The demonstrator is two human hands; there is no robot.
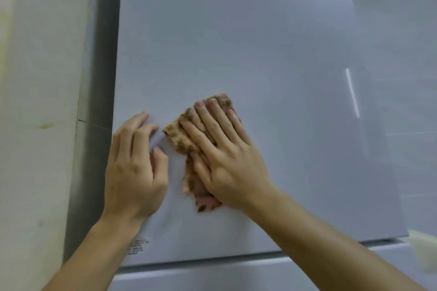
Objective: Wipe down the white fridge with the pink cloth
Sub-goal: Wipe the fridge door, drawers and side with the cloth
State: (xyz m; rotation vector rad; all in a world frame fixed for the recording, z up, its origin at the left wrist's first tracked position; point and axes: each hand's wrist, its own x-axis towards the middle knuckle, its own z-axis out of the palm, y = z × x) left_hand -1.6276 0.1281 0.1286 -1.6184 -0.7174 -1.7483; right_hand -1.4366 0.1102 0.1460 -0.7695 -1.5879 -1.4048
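The white fridge door (248,42) fills most of the view, glossy and reflecting a light at the top. A pink cloth with green spots (181,138) lies flat against the door at mid-height. My right hand (224,151) presses on the cloth with its fingers spread and straight, covering most of it. My left hand (134,163) rests against the door just left of the cloth, near the door's left edge, fingers lightly bent and holding nothing.
A cream wall (35,101) stands to the left, with a grey gap (94,101) between it and the fridge. Below the upper door runs a seam and a lower door (236,276). Small printed text (138,247) sits at the door's lower left corner.
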